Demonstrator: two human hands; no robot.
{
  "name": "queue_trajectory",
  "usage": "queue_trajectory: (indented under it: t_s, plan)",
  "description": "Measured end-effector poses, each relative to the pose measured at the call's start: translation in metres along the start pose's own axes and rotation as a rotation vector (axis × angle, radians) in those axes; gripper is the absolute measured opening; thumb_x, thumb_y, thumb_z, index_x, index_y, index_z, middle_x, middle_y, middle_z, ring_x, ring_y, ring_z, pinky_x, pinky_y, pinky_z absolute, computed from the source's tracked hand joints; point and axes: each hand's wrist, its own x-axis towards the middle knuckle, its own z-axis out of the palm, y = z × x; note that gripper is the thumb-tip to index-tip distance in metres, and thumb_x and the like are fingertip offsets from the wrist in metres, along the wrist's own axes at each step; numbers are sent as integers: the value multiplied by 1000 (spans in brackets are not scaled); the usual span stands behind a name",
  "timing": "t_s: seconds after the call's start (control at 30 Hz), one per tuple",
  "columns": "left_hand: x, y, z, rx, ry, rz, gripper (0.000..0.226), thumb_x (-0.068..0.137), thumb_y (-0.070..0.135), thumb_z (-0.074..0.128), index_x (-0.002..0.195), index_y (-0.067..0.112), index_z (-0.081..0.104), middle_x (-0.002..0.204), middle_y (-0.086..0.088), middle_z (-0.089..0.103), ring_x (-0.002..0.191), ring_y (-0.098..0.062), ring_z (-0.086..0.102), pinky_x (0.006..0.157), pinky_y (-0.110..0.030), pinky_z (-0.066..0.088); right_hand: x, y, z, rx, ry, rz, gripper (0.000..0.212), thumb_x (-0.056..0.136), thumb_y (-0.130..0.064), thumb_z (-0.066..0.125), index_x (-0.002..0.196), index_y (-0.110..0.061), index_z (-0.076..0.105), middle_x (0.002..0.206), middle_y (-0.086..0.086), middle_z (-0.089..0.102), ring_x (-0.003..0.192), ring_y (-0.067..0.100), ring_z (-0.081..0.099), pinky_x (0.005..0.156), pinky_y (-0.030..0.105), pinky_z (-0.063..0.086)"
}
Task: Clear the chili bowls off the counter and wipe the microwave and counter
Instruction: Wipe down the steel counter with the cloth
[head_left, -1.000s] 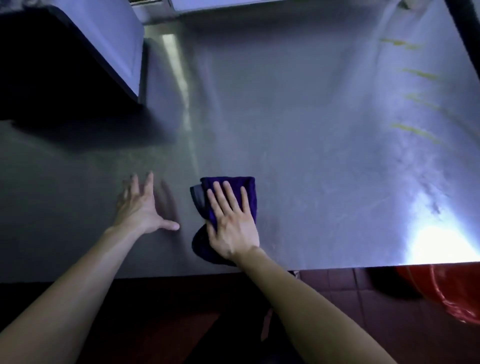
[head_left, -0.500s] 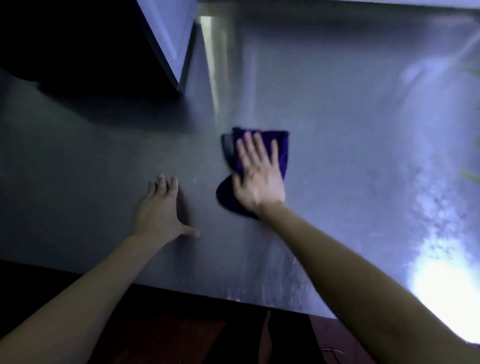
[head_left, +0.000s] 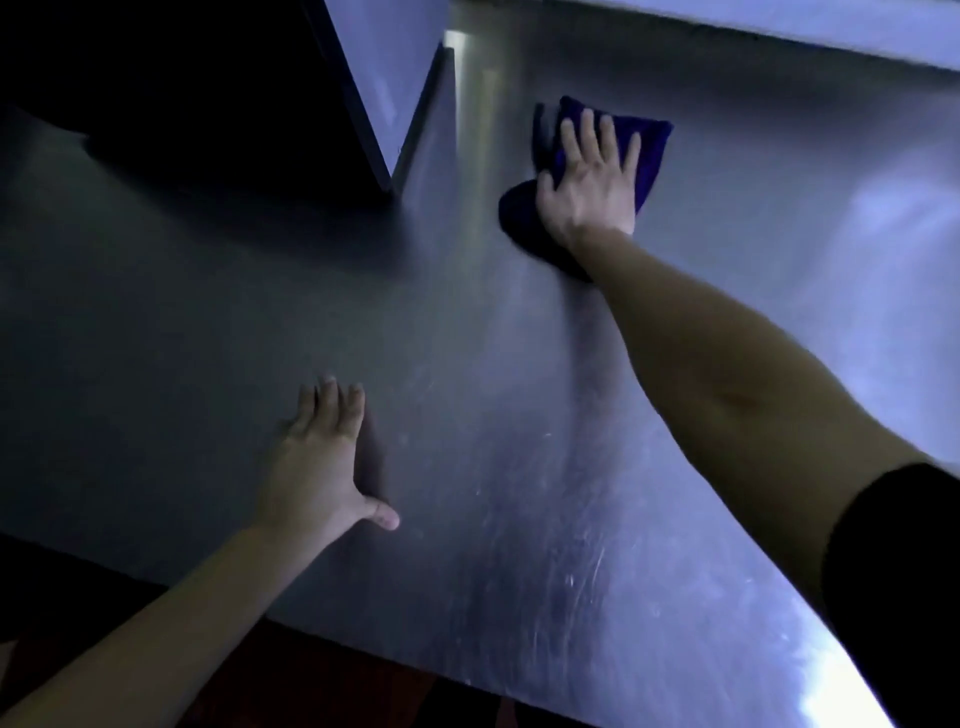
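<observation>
There was one steel counter (head_left: 519, 467), one purple cloth (head_left: 652, 150), one microwave (head_left: 379, 67) and two bare hands in view.

The counter filled most of the scene, its brushed surface scratched and shining brightest at the near right. The microwave stood at the far left, its body in deep shadow and only one pale panel catching the light, with its near corner resting on the counter. The single cloth lay flat on the counter at the far side, just right of the microwave and apart from it, close to the pale raised ledge (head_left: 779, 21) along the back.

The right hand (head_left: 589, 182) lay palm down on top of the cloth, the arm stretched far forward and nearly straight from the near right. Its fingers (head_left: 587, 135) were straight and slightly fanned, pointing away from the person, pressing the cloth to the steel; the thumb lay along the cloth's left side. Cloth showed beyond the fingertips, to their right and beneath the wrist. A black sleeve (head_left: 898, 597) covered the upper part of that arm at the right edge.

The left hand (head_left: 319, 467) rested palm down on bare counter near the front edge, well apart from the cloth. Its four fingers were straight and held close together, while the thumb stuck out to the right. The forearm came in from the near left over dark floor (head_left: 337, 691).
</observation>
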Motion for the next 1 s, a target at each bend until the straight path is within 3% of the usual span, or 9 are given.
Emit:
queue_trajectory:
  t_s: [0.17,0.3,0.4,0.47,0.57,0.63,0.77,0.87,1.0]
  plan:
    - [-4,4,-10,5,-59,5,171,49,95,78,170,15,-12,180,-16,-9,167,-35,1,131,-47,29,-153,-82,16,43,-68,-556,84,95,-52,47,170,-19,28,179,4,18,167,26,10,132,58,4]
    - [-3,2,-9,4,-75,7,171,50,96,77,170,15,-14,179,-16,-12,167,-36,-1,131,-49,28,-194,-31,14,105,-190,-934,81,90,-38,53,167,-19,36,176,5,28,165,27,18,135,53,5]
    - [-2,2,-7,20,-47,4,172,47,96,77,170,14,-10,180,-17,-6,167,-35,2,130,-47,30,-131,48,3,191,-57,-575,77,87,-28,55,163,-18,45,170,9,40,160,32,32,132,54,19]
    - [-2,2,-4,12,-27,0,172,45,95,79,171,16,-6,180,-16,-2,167,-35,5,129,-48,31,-98,84,-6,110,-36,-193,74,96,-38,48,167,-20,35,176,6,29,164,28,22,134,54,13]
    - [-1,1,-1,9,8,-7,173,41,95,80,172,17,-1,180,-15,2,167,-34,7,127,-50,35,-101,39,0,71,19,101,80,96,-48,40,169,-16,30,178,7,20,165,28,15,134,57,5]
    - [-2,1,-1,34,12,0,172,41,97,78,172,16,-1,180,-15,4,167,-34,8,125,-50,36,-142,-27,11,75,57,33,83,92,-48,43,167,-12,34,177,9,24,165,30,18,132,61,6]
    - [-2,-1,0,-13,-29,5,172,45,91,84,172,17,-5,180,-15,-3,167,-35,3,130,-50,30,-249,-111,24,144,-97,-375,85,92,-47,46,168,-14,31,179,5,18,167,25,10,132,57,5]
    - [0,-3,3,-34,-18,-6,174,41,92,84,172,17,-3,180,-16,-1,167,-36,4,131,-50,28,-279,-39,21,167,-69,-415,83,92,-42,51,169,-17,32,178,1,20,166,20,11,134,50,8]
    - [0,-2,4,-51,-7,-9,175,38,89,89,172,17,1,180,-17,3,167,-37,4,130,-53,27,-336,121,7,104,33,-21,78,96,-40,53,168,-16,34,177,5,24,165,24,18,134,54,13]
